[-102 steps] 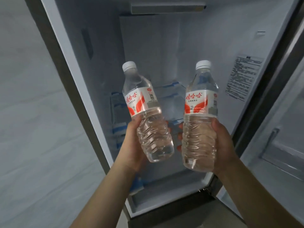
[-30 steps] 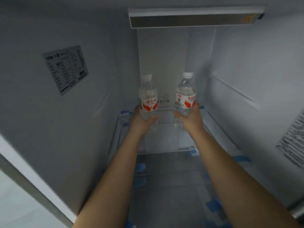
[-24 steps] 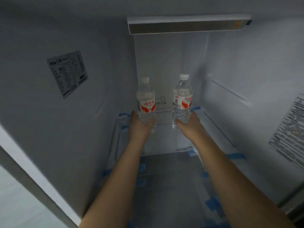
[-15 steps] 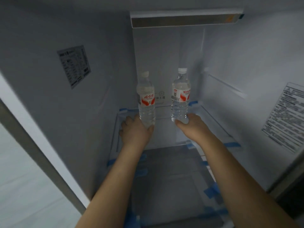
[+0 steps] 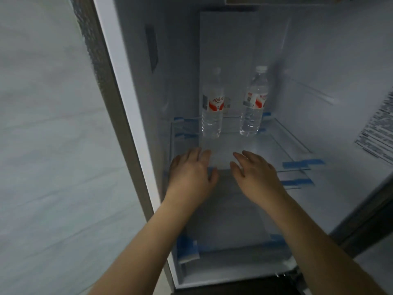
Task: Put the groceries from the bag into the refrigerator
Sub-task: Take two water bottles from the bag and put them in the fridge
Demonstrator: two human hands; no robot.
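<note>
The refrigerator (image 5: 319,60) stands open, and its glass shelf (image 5: 282,143) now carries both water bottles. A second ago I held one in each hand; both are now released and standing upright at the far end. My left hand (image 5: 191,173) and right hand (image 5: 255,173) are empty, fingers spread, near the shelf's front edge. This pair is stored. The left bottle (image 5: 212,116) and right bottle (image 5: 253,109) carry red-and-white labels; the writing is too blurred to read.

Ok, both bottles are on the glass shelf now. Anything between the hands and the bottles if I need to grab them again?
Nothing visible. The left hand and right hand are open, with only bare glass shelf between them and the left bottle and right bottle.
</note>
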